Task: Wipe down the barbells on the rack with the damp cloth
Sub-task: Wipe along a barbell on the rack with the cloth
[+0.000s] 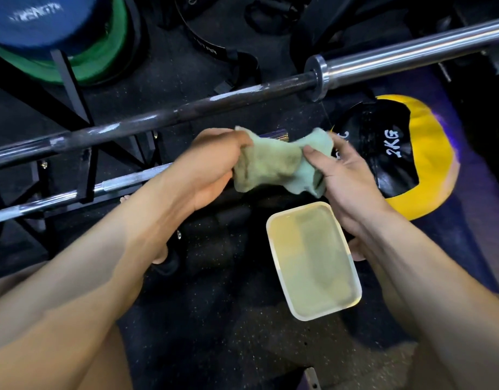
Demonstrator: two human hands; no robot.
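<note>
Gripping the green cloth point(273, 161) from both ends, the two hands hold it bunched between them above the dark rubber floor point(203, 319). The left hand point(211, 167) has its fingers curled around the cloth's left end, with a corner of fabric poking up past the knuckles. The right hand point(341, 170) pinches the right end, its thumb pressed on top of the fabric and its fingers wrapped beneath, so both hands are closed on the cloth.

Just below the grip and slightly to its right, a white rectangular tub point(273, 249) sits on the floor, holding cloudy greenish water. Beyond the grip, away from the person, a dark barbell point(164, 115) runs across the view from lower left to upper right; its shaft shows pale scuffed patches, and its shiny steel sleeve point(411, 49) begins at a collar up and to the right of the cloth. A second, brighter bar point(124, 181) lies left of the left hand, nearer the person, resting on a black rack frame point(85, 170). The cloth touches neither bar.

To the right of the right hand, a black and yellow ball point(428, 153) marked 2KG rests on the floor. Far up and left of the grip stands a stack of blue and green plates point(82, 43).
</note>
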